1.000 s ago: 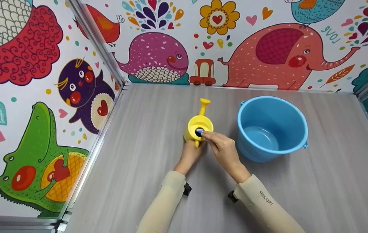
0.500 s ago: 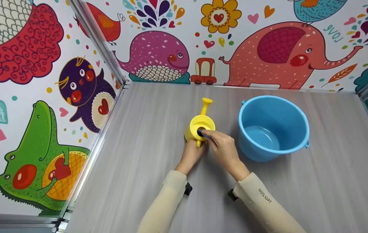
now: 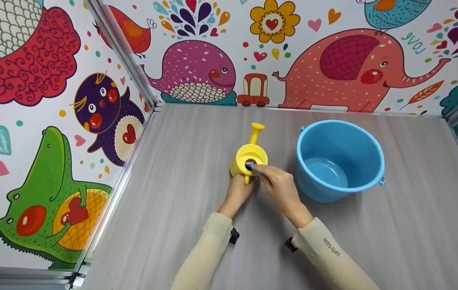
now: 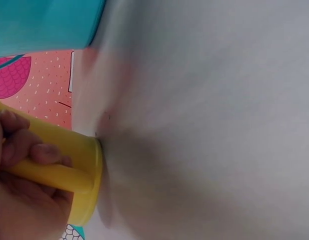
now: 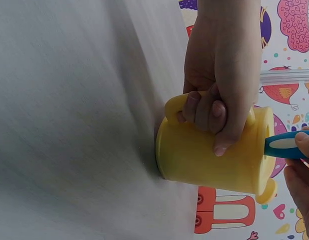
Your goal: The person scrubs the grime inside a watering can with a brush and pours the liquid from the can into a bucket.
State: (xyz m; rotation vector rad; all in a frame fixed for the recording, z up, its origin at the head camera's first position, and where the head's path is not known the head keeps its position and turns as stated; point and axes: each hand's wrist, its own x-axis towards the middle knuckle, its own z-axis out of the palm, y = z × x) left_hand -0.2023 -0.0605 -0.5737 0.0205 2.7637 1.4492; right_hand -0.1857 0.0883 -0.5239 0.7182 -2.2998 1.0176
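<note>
A small yellow toy watering can (image 3: 236, 166) with a long spout stands out from the grey table in the head view. My left hand (image 3: 239, 192) grips its handle, with fingers curled round it in the right wrist view. My right hand (image 3: 282, 186) pinches a blue handle with a white inlay (image 5: 284, 145) at the can's round top opening. The handle's far end is hidden inside the can, so its kind cannot be told. The can's base (image 4: 97, 175) is close to the table; whether it rests flat is unclear.
A large light-blue bucket (image 3: 317, 189) stands to the right of the hands, its inside facing up. The grey table (image 3: 164, 193) ends at printed cartoon walls (image 3: 197, 72) at the back and left, joined by a metal corner rail (image 3: 120, 52).
The blue handle shifts and tilts slightly at the opening as my right fingers move a little. The left hand, the can and the bucket stay nearly in place.
</note>
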